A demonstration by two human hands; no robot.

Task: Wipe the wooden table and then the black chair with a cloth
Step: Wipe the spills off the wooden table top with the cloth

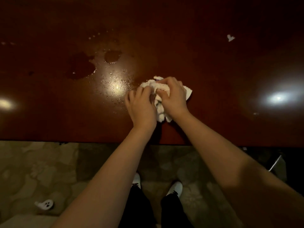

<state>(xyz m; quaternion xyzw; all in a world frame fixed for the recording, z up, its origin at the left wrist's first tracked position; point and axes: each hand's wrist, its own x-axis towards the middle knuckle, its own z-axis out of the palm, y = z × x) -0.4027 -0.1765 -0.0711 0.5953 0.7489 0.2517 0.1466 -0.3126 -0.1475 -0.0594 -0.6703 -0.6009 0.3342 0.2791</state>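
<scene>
A dark reddish wooden table (213, 79) fills the upper half of the view. A crumpled white cloth (160, 112) lies on it near the front edge, bunched between both hands. My left hand (141, 107) grips its left side and my right hand (172, 96) presses on top of it with fingers curled into the fabric. Wet puddles (80, 66) and droplets (115, 83) spread over the table to the left of the cloth. Part of a black chair (266, 155) shows under the table edge at the right.
A small white scrap (230, 38) lies on the table far right. Lamp glare (278, 97) shines on the wood. Below the table edge is patterned floor (41, 170) with a small white ghost-shaped object (45, 204), and my white shoes (176, 188).
</scene>
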